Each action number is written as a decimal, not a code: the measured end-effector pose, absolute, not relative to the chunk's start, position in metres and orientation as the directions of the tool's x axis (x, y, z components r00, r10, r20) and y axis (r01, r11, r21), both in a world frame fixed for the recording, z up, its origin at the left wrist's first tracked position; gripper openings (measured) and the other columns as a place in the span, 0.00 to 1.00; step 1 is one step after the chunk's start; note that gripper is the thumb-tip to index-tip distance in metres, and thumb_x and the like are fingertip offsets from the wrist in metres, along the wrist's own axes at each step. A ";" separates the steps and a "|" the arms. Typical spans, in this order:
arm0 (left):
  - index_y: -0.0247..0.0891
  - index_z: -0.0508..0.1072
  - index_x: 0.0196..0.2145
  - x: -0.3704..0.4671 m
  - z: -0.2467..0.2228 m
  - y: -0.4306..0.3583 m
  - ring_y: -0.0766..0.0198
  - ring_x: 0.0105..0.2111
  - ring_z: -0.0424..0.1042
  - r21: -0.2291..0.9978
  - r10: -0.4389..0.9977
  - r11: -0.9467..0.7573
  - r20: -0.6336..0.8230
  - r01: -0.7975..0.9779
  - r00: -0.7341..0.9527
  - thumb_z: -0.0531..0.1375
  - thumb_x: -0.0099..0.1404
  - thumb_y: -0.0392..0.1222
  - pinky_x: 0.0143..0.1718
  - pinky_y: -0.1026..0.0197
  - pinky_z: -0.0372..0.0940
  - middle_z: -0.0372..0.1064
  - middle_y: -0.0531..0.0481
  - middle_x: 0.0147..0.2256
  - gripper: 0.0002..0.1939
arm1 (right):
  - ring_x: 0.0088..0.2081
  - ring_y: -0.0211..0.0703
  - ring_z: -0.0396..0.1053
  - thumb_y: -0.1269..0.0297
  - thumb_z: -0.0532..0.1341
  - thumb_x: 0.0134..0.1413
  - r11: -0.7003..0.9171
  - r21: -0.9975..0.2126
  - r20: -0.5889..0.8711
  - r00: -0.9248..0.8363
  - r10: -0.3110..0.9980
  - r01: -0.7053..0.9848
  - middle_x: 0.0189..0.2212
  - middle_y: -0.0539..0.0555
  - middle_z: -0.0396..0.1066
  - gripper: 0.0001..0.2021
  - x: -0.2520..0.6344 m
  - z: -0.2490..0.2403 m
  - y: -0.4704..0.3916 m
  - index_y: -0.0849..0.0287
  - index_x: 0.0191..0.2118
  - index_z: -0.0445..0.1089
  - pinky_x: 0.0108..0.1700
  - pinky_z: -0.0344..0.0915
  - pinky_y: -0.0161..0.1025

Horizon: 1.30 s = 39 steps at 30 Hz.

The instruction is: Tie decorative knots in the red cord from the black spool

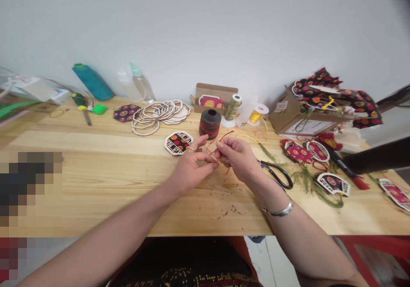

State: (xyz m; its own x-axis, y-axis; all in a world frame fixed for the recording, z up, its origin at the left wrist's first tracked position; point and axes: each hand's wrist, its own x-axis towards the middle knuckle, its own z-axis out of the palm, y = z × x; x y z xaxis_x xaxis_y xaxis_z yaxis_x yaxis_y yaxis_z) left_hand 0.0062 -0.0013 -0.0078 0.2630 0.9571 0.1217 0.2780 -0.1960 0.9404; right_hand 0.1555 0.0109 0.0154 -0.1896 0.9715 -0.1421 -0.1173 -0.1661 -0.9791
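Observation:
My right hand [235,153] is closed in a pinch on a thin red cord [226,136], whose end sticks up past the fingertips. Facing it from the left, my left hand [194,165] has thumb and fingers bent around the same cord, with strands running between the two hands. Just behind them stands a dark spool wound with red cord [209,124]. A patterned ornament in a cut-out frame [178,143] lies beside my left fingers. Black-handled scissors [278,174] rest by my right wrist, partly hidden by it.
Wooden frames [163,114] are heaped at the back, near a green thread spool [233,107] and a yellow cord spool [255,116]. A cardboard box [288,112] of patterned cloth stands at right, with tasselled ornaments [333,183] before it. A screwdriver [81,105] lies left.

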 end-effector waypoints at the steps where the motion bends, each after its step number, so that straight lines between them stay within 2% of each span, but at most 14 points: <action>1: 0.39 0.77 0.25 0.006 -0.006 -0.002 0.50 0.58 0.57 0.950 0.960 -0.173 0.103 0.260 0.262 0.64 0.52 0.42 0.60 0.47 0.48 0.52 0.44 0.61 0.05 | 0.16 0.27 0.51 0.56 0.62 0.45 -0.161 -0.980 -0.137 -0.188 0.973 -0.117 0.17 0.46 0.64 0.14 0.155 0.016 0.011 0.60 0.23 0.61 0.18 0.45 0.30; 5: 0.36 0.72 0.27 0.007 0.000 -0.002 0.52 0.55 0.62 0.998 0.991 -0.038 0.032 0.049 0.131 0.62 0.54 0.41 0.57 0.49 0.53 0.59 0.42 0.56 0.05 | 0.16 0.27 0.52 0.57 0.62 0.47 -0.131 -0.988 -0.116 -0.170 0.979 -0.082 0.16 0.45 0.62 0.13 0.156 0.013 0.012 0.59 0.23 0.61 0.19 0.46 0.30; 8: 0.37 0.70 0.36 0.009 0.002 -0.003 0.56 0.50 0.67 0.991 0.994 0.010 0.004 -0.133 0.107 0.61 0.55 0.40 0.52 0.53 0.60 0.66 0.43 0.50 0.09 | 0.17 0.28 0.53 0.58 0.61 0.48 -0.096 -0.995 -0.090 -0.186 0.978 -0.022 0.16 0.45 0.62 0.12 0.156 0.009 0.013 0.59 0.24 0.62 0.20 0.49 0.30; 11: 0.35 0.69 0.44 0.010 0.003 -0.004 0.59 0.43 0.71 0.979 0.973 0.105 -0.065 -0.173 0.221 0.62 0.55 0.40 0.45 0.57 0.64 0.73 0.45 0.39 0.18 | 0.19 0.30 0.56 0.59 0.61 0.48 -0.049 -0.998 -0.054 -0.197 0.979 0.030 0.17 0.46 0.63 0.10 0.156 0.004 0.014 0.60 0.24 0.64 0.22 0.52 0.31; 14: 0.34 0.69 0.46 0.011 0.004 -0.005 0.62 0.32 0.72 0.976 0.953 0.176 -0.137 -0.128 0.270 0.63 0.55 0.41 0.33 0.60 0.67 0.73 0.48 0.32 0.20 | 0.21 0.32 0.59 0.59 0.61 0.48 -0.023 -0.998 -0.033 -0.201 0.979 0.052 0.17 0.46 0.64 0.10 0.156 0.000 0.014 0.60 0.24 0.64 0.24 0.55 0.32; 17: 0.35 0.73 0.41 0.010 0.004 -0.005 0.66 0.26 0.68 0.982 0.957 0.152 -0.118 -0.112 0.264 0.62 0.56 0.43 0.26 0.63 0.65 0.71 0.50 0.31 0.15 | 0.20 0.31 0.58 0.59 0.62 0.49 -0.017 -0.996 -0.034 -0.204 0.978 0.083 0.17 0.46 0.63 0.11 0.157 -0.002 0.015 0.59 0.24 0.64 0.24 0.55 0.32; 20: 0.35 0.76 0.36 0.009 0.002 -0.003 0.67 0.27 0.68 0.988 0.961 0.114 -0.082 -0.107 0.265 0.61 0.57 0.43 0.27 0.64 0.63 0.71 0.50 0.29 0.10 | 0.20 0.31 0.58 0.59 0.62 0.49 -0.017 -0.995 -0.038 -0.205 0.978 0.103 0.18 0.46 0.64 0.11 0.158 -0.003 0.015 0.60 0.24 0.65 0.24 0.55 0.31; 25: 0.36 0.78 0.34 0.007 -0.002 -0.001 0.67 0.27 0.67 0.995 0.968 0.083 -0.069 -0.047 0.240 0.62 0.56 0.42 0.27 0.65 0.63 0.72 0.49 0.28 0.09 | 0.19 0.30 0.57 0.58 0.63 0.48 -0.038 -0.995 -0.057 -0.214 0.975 0.092 0.17 0.46 0.64 0.11 0.159 0.001 0.015 0.60 0.24 0.65 0.23 0.54 0.31; 30: 0.34 0.77 0.30 0.007 -0.005 0.001 0.70 0.22 0.62 0.974 0.957 0.185 -0.148 -0.131 0.248 0.63 0.55 0.42 0.22 0.65 0.60 0.71 0.49 0.26 0.09 | 0.18 0.30 0.57 0.58 0.65 0.44 -0.072 -0.995 -0.086 -0.215 0.973 0.073 0.16 0.46 0.65 0.12 0.159 0.007 0.015 0.60 0.24 0.66 0.21 0.53 0.31; 35: 0.31 0.77 0.30 0.008 -0.006 0.004 0.71 0.22 0.62 0.903 0.919 0.319 -0.221 -0.288 0.326 0.65 0.53 0.41 0.19 0.69 0.50 0.72 0.45 0.27 0.10 | 0.17 0.28 0.55 0.59 0.65 0.43 -0.145 -0.989 -0.145 -0.244 0.959 0.020 0.16 0.45 0.64 0.12 0.159 0.015 0.013 0.61 0.23 0.65 0.20 0.51 0.30; 39: 0.31 0.78 0.31 0.006 -0.007 0.006 0.73 0.21 0.60 0.889 0.906 0.341 -0.224 -0.306 0.358 0.66 0.52 0.40 0.18 0.68 0.46 0.72 0.45 0.26 0.10 | 0.17 0.27 0.54 0.59 0.67 0.41 -0.182 -0.983 -0.171 -0.284 0.943 -0.013 0.15 0.45 0.64 0.13 0.160 0.020 0.012 0.61 0.22 0.64 0.20 0.50 0.30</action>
